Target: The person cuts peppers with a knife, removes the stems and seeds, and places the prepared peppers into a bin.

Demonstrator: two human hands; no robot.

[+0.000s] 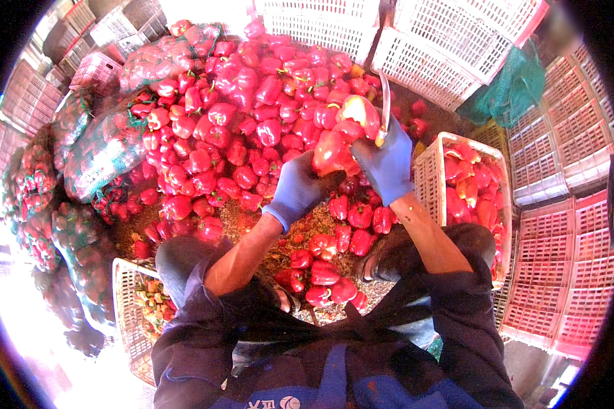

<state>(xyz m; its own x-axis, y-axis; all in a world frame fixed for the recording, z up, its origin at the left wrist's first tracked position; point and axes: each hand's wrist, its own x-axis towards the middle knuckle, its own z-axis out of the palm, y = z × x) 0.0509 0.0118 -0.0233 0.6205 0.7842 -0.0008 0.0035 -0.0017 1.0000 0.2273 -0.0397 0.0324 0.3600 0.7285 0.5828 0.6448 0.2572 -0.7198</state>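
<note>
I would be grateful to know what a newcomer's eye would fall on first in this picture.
Most likely the broad heap of red peppers, spread across the upper middle of the picture. Near the centre, the blue-gloved left hand holds a large red pepper, while the blue-gloved right hand grips a knife, its blade pointing up the picture. The pale crate with peppers inside, at the right, also stands out.
</note>
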